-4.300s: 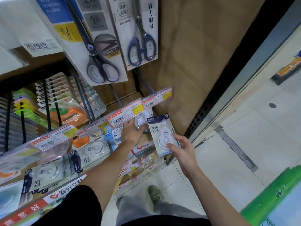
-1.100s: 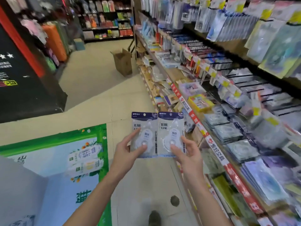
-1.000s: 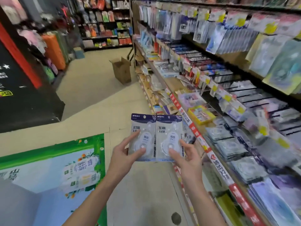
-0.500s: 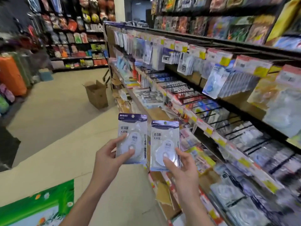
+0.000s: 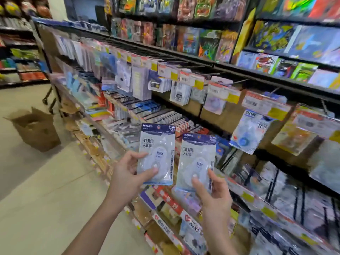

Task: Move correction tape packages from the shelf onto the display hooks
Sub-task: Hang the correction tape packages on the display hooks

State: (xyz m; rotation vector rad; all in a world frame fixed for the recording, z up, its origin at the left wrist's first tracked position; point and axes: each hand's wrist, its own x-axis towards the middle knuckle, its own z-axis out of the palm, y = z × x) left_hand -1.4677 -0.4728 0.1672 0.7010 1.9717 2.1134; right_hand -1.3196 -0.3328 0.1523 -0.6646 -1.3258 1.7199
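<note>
Correction tape packages, flat glossy blister cards with navy headers: we pinch one (image 5: 156,153) in our left hand (image 5: 127,173) and the other (image 5: 196,161) in our right hand (image 5: 214,190), both upright before the display hooks (image 5: 185,118). Hooked stock is blurred; our forearms are cut off below.

Both forearms are bare, with no sleeves, watch or rings visible.

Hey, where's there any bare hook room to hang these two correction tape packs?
Bare prongs show in the middle row, left of the left-hand pack and below the hanging white packs. The upper hooks and the rows right of the right-hand pack look crowded.
</note>
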